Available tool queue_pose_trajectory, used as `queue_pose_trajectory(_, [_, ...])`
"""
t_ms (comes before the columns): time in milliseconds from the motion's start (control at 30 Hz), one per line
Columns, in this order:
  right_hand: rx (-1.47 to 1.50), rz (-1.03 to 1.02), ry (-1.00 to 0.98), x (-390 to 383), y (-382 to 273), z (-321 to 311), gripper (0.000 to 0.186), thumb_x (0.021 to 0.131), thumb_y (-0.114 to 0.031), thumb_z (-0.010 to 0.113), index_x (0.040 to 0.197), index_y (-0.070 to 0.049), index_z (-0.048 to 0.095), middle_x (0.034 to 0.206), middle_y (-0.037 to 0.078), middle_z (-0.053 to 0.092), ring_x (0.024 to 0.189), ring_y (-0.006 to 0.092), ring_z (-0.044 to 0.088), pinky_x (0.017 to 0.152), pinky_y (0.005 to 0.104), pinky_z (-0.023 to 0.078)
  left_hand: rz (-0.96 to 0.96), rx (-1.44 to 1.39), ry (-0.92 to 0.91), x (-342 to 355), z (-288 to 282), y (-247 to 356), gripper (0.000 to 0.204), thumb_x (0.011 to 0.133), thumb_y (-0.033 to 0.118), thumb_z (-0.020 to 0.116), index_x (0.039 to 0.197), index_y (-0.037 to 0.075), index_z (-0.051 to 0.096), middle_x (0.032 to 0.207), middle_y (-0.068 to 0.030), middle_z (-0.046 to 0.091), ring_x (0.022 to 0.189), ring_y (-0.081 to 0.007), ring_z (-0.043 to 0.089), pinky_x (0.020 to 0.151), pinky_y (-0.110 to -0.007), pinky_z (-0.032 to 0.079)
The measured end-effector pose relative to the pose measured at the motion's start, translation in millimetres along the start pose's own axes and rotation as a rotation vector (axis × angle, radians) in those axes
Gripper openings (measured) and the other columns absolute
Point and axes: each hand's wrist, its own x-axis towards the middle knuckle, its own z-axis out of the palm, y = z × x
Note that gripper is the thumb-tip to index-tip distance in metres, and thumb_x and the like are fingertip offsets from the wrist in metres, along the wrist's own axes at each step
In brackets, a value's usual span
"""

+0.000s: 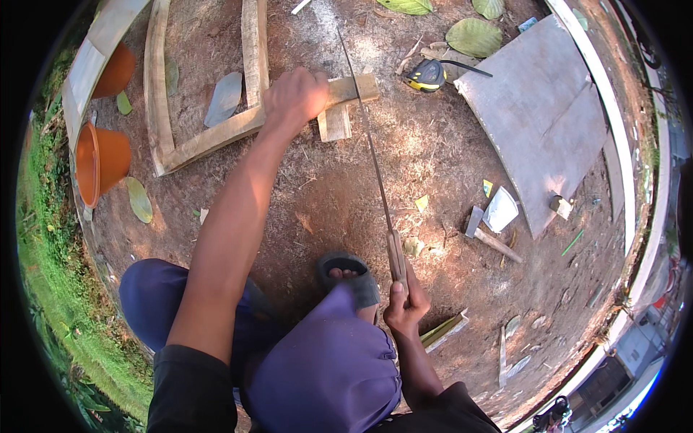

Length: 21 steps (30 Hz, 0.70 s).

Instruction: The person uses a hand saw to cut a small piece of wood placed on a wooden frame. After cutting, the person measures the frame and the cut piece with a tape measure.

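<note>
My left hand [296,95] is closed around a wooden beam [213,141] near its right end, pressing from above. That beam forms the near side of a wooden frame lying on the ground, and a short wood block [334,125] shows beneath it. In my right hand [406,304] is the wooden handle of a handsaw [378,169], held close to my right knee. The saw's thin blade points away from me and crosses the beam just right of my left hand, a short way in from the beam's end. How deep the blade sits in the wood, I cannot tell.
A yellow-and-black tape measure [426,75] lies right of the beam, near a large grey board [534,108]. Farther right are a hammer [494,242] and a white packet [501,211]. Orange pots [113,155] stand left. Wood scraps [445,332] and leaves [473,37] dot the soil.
</note>
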Motion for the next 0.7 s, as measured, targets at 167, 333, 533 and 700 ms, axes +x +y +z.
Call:
queue_pose_trajectory(167, [0.008, 0.067, 0.010, 11, -16, 11, 0.046, 0.100, -0.018, 0.060, 0.137, 0.008, 0.063, 0.094, 0.018, 0.078, 0.074, 0.0183, 0.074, 0.067, 0.0325, 0.057, 0.009, 0.014, 0.026, -2, 4, -4, 0.052, 0.098, 0.033, 0.040, 0.072, 0.000, 0.069, 0.077, -0.0222, 0.072, 0.072, -0.0353, 0.070, 0.075, -0.053, 0.053])
queue_pose_trajectory(333, [0.075, 0.159, 0.042, 112, -27, 68, 0.041, 0.100, -0.013, 0.062, 0.137, 0.004, 0.065, 0.073, 0.003, 0.060, 0.061, 0.0086, 0.051, 0.053, 0.0264, 0.040, 0.035, 0.026, 0.043, -2, 2, 2, 0.052, 0.099, 0.034, 0.039, 0.075, -0.001, 0.070, 0.081, -0.0233, 0.073, 0.075, -0.0355, 0.071, 0.077, -0.053, 0.054])
queue_pose_trajectory(533, [-0.088, 0.021, -0.011, -50, -1, -27, 0.045, 0.099, -0.018, 0.058, 0.133, 0.011, 0.064, 0.098, 0.027, 0.077, 0.075, 0.0239, 0.077, 0.068, 0.0330, 0.059, -0.018, 0.009, -0.023, -2, -7, 2, 0.053, 0.099, 0.034, 0.038, 0.078, -0.002, 0.071, 0.085, -0.0247, 0.073, 0.082, -0.0349, 0.072, 0.082, -0.053, 0.053])
queue_pose_trajectory(700, [-0.024, 0.160, 0.009, 69, -30, 41, 0.042, 0.098, -0.013, 0.063, 0.136, 0.005, 0.065, 0.072, 0.011, 0.071, 0.058, 0.0096, 0.061, 0.052, 0.0284, 0.048, 0.030, 0.035, 0.046, 0, 3, 0, 0.051, 0.099, 0.034, 0.038, 0.071, 0.003, 0.067, 0.077, -0.0206, 0.070, 0.071, -0.0309, 0.067, 0.077, -0.052, 0.053])
